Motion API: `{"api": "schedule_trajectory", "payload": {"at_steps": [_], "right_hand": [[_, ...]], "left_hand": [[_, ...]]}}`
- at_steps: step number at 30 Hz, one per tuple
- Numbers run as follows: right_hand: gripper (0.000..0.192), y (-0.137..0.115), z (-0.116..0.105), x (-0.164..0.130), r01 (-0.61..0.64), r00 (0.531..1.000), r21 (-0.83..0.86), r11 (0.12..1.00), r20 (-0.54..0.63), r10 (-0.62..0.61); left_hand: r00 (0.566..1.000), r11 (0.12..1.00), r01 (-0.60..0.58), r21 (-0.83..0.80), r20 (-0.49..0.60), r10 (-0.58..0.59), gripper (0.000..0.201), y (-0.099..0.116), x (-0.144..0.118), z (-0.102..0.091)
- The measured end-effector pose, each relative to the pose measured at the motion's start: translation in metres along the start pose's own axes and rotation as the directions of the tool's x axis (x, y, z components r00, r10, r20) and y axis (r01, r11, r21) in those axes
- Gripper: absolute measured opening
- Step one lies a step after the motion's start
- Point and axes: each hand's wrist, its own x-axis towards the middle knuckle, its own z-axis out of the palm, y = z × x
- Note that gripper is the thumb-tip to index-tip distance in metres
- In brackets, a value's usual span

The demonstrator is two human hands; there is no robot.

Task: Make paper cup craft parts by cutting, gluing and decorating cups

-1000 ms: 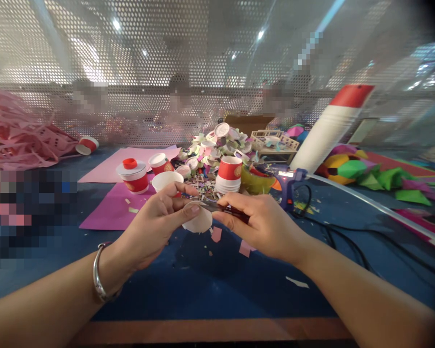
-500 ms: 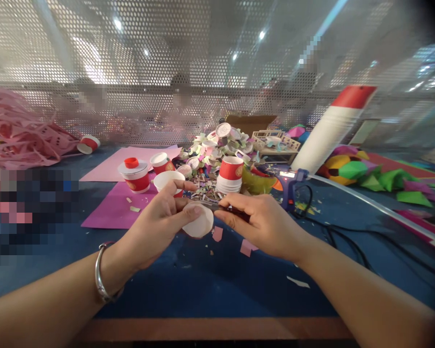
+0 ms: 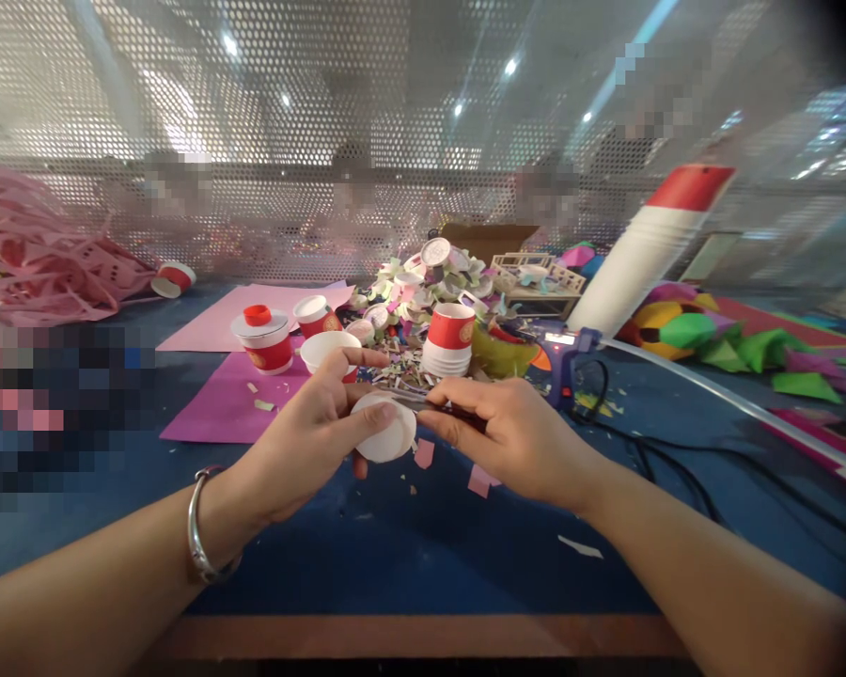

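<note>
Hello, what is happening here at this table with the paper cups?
A person is cutting paper. The left hand pinches a white paper disc between thumb and fingers, and the right hand holds scissors whose blades meet the disc's upper edge. Behind the hands stand a stack of red paper cups, a pile of scraps and a glue gun.

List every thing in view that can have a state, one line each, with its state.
left hand: pinching the white paper disc
white paper disc: held up, scissors at its top edge
right hand: gripping the scissors
scissors: blades on the disc
stack of red cups: upright
glue gun: standing on the table, corded
</note>
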Motion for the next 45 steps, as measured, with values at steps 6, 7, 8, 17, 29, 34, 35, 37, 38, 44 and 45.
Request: {"api": "schedule_trajectory", "payload": {"at_steps": [6, 7, 8, 17, 29, 34, 35, 37, 38, 44, 45], "right_hand": [[0.031, 0.0, 0.0, 0.001, 0.013, 1.0, -0.009, 1.0, 0.003, -0.013], [0.031, 0.0, 0.001, 0.001, 0.021, 1.0, -0.014, 1.0, 0.001, -0.021], [0.031, 0.0, 0.001, 0.001, 0.028, 1.0, -0.018, 0.999, -0.003, -0.028], [0.029, -0.003, 0.0, 0.002, 0.019, 0.999, 0.001, 1.0, 0.034, -0.019], [0.031, 0.0, -0.002, 0.002, -0.032, 0.999, 0.058, 0.998, 0.008, 0.032], [0.04, 0.005, -0.002, 0.006, -0.116, 0.988, 0.123, 0.986, -0.085, 0.127], [0.041, 0.007, -0.001, 0.007, -0.135, 0.984, 0.116, 0.984, -0.097, 0.146], [0.041, 0.012, 0.0, 0.009, -0.174, 0.976, 0.06, 0.983, -0.118, 0.18], [0.041, 0.014, 0.0, 0.009, -0.193, 0.973, 0.014, 0.981, -0.128, 0.193], [0.039, 0.019, 0.001, 0.013, -0.21, 0.972, -0.089, 0.974, -0.127, 0.198], [0.039, 0.018, 0.002, 0.013, -0.202, 0.974, -0.082, 0.976, -0.123, 0.191]], "left_hand": [[1.0, 0.999, -0.003, 0.036, 0.016, 0.003, 0.042, 0.001, -0.001, -0.002], [1.0, 0.999, 0.001, 0.036, 0.017, -0.002, 0.043, 0.001, -0.001, -0.002], [1.0, 1.0, 0.007, 0.031, 0.017, -0.007, 0.043, 0.001, 0.0, -0.002], [0.997, 0.998, 0.062, 0.011, 0.047, -0.062, 0.044, 0.001, 0.001, -0.002], [0.998, 0.995, 0.063, -0.078, 0.036, -0.06, 0.045, 0.001, 0.003, -0.008], [0.998, 0.999, 0.053, -0.008, 0.028, -0.052, 0.041, -0.001, 0.004, -0.008], [0.998, 0.998, 0.057, 0.026, 0.038, -0.058, 0.039, -0.002, 0.004, -0.008], [0.995, 0.994, 0.063, 0.085, 0.072, -0.069, 0.034, -0.004, 0.003, -0.007], [0.993, 0.992, 0.065, 0.107, 0.093, -0.075, 0.032, -0.004, 0.003, -0.006], [0.99, 0.972, 0.065, 0.226, 0.109, -0.091, 0.026, -0.008, 0.002, -0.004], [0.991, 0.958, 0.047, 0.284, 0.105, -0.08, 0.023, -0.008, 0.002, -0.004]]}}
